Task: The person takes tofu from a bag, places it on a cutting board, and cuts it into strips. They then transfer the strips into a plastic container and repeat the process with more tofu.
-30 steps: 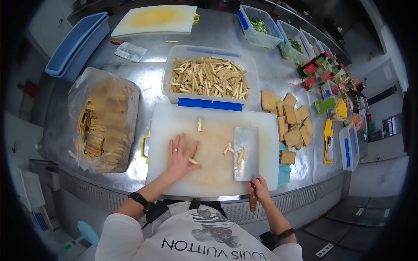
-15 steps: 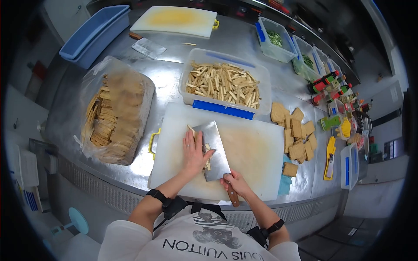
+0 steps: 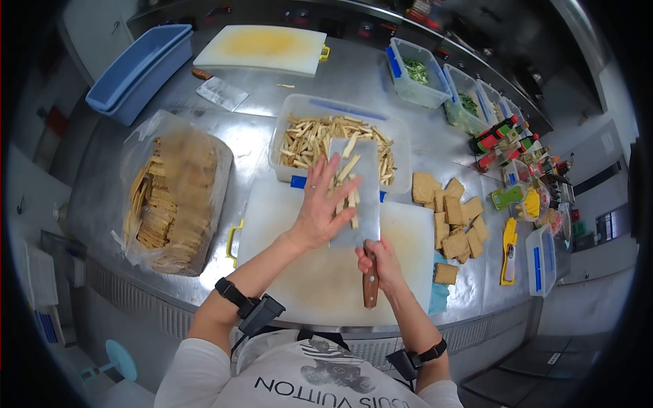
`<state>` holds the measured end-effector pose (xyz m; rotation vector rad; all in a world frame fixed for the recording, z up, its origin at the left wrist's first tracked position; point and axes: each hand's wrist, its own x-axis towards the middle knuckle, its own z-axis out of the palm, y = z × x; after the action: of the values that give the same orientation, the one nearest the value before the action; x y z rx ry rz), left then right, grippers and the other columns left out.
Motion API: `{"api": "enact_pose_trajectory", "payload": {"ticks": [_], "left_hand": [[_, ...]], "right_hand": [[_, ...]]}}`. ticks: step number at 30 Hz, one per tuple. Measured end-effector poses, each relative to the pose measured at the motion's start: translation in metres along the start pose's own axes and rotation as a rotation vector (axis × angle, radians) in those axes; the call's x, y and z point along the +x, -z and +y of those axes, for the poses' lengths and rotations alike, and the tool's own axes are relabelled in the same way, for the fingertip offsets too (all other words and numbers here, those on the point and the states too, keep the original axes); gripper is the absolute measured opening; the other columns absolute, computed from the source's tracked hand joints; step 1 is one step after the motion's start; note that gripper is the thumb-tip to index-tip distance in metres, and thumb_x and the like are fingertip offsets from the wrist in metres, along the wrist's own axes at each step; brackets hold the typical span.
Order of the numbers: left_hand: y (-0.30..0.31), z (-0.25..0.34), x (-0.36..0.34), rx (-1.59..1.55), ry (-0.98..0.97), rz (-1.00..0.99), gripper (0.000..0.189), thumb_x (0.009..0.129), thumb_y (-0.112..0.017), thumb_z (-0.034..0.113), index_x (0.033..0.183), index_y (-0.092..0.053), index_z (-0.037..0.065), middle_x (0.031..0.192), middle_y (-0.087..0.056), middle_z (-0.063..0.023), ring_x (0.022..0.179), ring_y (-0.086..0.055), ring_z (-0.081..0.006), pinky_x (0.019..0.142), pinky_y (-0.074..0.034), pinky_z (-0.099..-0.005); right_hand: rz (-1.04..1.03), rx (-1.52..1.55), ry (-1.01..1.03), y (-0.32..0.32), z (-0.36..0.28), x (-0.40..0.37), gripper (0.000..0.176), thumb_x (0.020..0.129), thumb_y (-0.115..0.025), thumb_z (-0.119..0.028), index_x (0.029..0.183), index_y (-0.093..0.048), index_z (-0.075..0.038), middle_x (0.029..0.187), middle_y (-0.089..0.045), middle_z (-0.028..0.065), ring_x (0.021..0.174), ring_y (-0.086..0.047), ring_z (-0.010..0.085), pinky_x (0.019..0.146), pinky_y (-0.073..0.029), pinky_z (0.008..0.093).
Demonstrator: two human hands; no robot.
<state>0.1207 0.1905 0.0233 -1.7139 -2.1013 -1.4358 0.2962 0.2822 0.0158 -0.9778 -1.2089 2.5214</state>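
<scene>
My right hand [image 3: 385,262] grips the wooden handle of a cleaver [image 3: 368,204]. Its broad blade is raised off the white cutting board [image 3: 306,289], and the far end reaches over the clear tub [image 3: 275,156]. Several pale tan strips [image 3: 348,166] lie on the blade; they look like cut bean curd. My left hand [image 3: 318,212] has its fingers spread, with the fingertips at the strips' left side and partly covering them. Many similar strips [image 3: 306,139] fill the tub.
A plastic bag [image 3: 180,194] of stacked tan sheets stands left. Brown tofu blocks [image 3: 456,217] and a yellow-handled tool [image 3: 509,251] lie right. Farther back are blue bins [image 3: 139,71], a second cleaver [image 3: 223,93], another board [image 3: 258,47], tubs of greens [image 3: 418,75] and bottles [image 3: 493,139].
The cleaver has lifted from the board and moved forward to the tub, carrying strips on its blade. My left hand has moved forward with it, fingers spreading wider.
</scene>
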Motion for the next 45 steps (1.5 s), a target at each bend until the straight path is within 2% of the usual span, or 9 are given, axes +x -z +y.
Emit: {"api": "enact_pose_trajectory", "payload": {"ticks": [2, 5, 13, 20, 24, 31, 35, 41, 45], "left_hand": [[0.001, 0.0, 0.01, 0.198, -0.075, -0.198, 0.049, 0.081, -0.059, 0.042, 0.129, -0.049, 0.036, 0.149, -0.009, -0.0175, 0.136, -0.004, -0.0449, 0.103, -0.004, -0.0654], [-0.01, -0.013, 0.02, 0.302, -0.1, -0.319, 0.055, 0.082, -0.053, 0.052, 0.134, -0.04, 0.04, 0.15, -0.007, -0.0162, 0.136, -0.002, -0.0433, 0.101, 0.001, -0.0688], [-0.021, -0.069, 0.037, 0.431, 0.364, -0.264, 0.061, 0.086, -0.044, 0.056, 0.139, -0.036, 0.026, 0.15, -0.005, -0.0182, 0.138, 0.003, -0.04, 0.098, 0.0, -0.0706], [-0.039, -0.059, 0.042, 0.413, -0.259, -0.101, 0.047, 0.088, -0.05, 0.034, 0.134, -0.044, 0.021, 0.145, -0.031, -0.004, 0.135, -0.022, -0.031, 0.1, -0.01, -0.0685], [-0.024, -0.075, 0.03, 0.562, 0.215, -0.029, 0.045, 0.088, -0.051, 0.029, 0.13, -0.046, 0.013, 0.142, -0.035, -0.0031, 0.134, -0.025, -0.0278, 0.1, -0.012, -0.0673], [-0.013, -0.065, 0.042, 0.324, -0.312, 0.079, 0.028, 0.075, -0.064, 0.017, 0.103, -0.06, 0.013, 0.124, -0.05, 0.0002, 0.129, -0.034, -0.0232, 0.102, -0.022, -0.0539], [-0.002, -0.075, 0.04, 0.368, 0.23, 0.291, 0.02, 0.071, -0.066, 0.014, 0.09, -0.062, 0.013, 0.11, -0.051, -0.0058, 0.116, -0.044, -0.0228, 0.095, -0.028, -0.0487], [-0.002, -0.061, 0.053, 0.411, -0.068, 0.381, 0.024, 0.071, -0.066, 0.013, 0.095, -0.063, 0.015, 0.11, -0.049, -0.0076, 0.11, -0.045, -0.0262, 0.091, -0.03, -0.0472], [0.003, -0.085, 0.031, 0.463, 0.393, 0.242, 0.025, 0.071, -0.066, 0.014, 0.096, -0.062, 0.014, 0.108, -0.049, -0.0107, 0.112, -0.045, -0.0267, 0.092, -0.03, -0.0499]], "right_hand": [[0.062, -0.064, 0.112, -0.013, -0.023, 0.011, 0.009, 0.088, -0.048, -0.009, 0.096, -0.048, -0.005, 0.073, -0.054, 0.0069, 0.052, -0.045, 0.0096, 0.046, -0.041, 0.0244], [0.085, -0.093, 0.168, -0.024, -0.044, 0.02, 0.01, 0.088, -0.047, -0.009, 0.098, -0.047, -0.005, 0.072, -0.053, 0.0064, 0.053, -0.045, 0.0085, 0.046, -0.041, 0.0232], [0.188, -0.285, 0.238, -0.026, -0.05, 0.02, 0.01, 0.09, -0.049, -0.011, 0.096, -0.05, -0.004, 0.072, -0.055, 0.0052, 0.052, -0.047, 0.0078, 0.047, -0.043, 0.0228], [0.161, -0.396, 0.269, -0.035, -0.043, 0.021, 0.011, 0.091, -0.047, -0.013, 0.094, -0.051, -0.003, 0.071, -0.056, 0.0042, 0.051, -0.047, 0.0067, 0.046, -0.043, 0.0219], [0.185, -0.448, 0.298, -0.038, -0.045, 0.014, 0.01, 0.091, -0.046, -0.011, 0.093, -0.051, -0.003, 0.071, -0.057, 0.0044, 0.05, -0.048, 0.0066, 0.046, -0.043, 0.0216], [0.142, -0.503, 0.293, -0.04, -0.035, 0.011, 0.01, 0.09, -0.047, -0.011, 0.092, -0.052, -0.003, 0.07, -0.058, 0.0039, 0.049, -0.048, 0.0061, 0.045, -0.042, 0.0212], [0.158, -0.545, 0.305, -0.044, -0.038, 0.001, 0.01, 0.09, -0.047, -0.011, 0.091, -0.053, -0.003, 0.069, -0.058, 0.0036, 0.049, -0.048, 0.006, 0.045, -0.041, 0.0212], [0.1, -0.583, 0.246, -0.044, -0.032, -0.01, 0.01, 0.09, -0.047, -0.01, 0.089, -0.053, -0.003, 0.068, -0.058, 0.0031, 0.048, -0.047, 0.0061, 0.044, -0.04, 0.0208], [0.151, -0.722, 0.316, -0.025, -0.018, -0.022, 0.009, 0.09, -0.047, -0.009, 0.089, -0.053, -0.002, 0.066, -0.057, 0.0031, 0.047, -0.047, 0.0062, 0.044, -0.039, 0.0202]]}}
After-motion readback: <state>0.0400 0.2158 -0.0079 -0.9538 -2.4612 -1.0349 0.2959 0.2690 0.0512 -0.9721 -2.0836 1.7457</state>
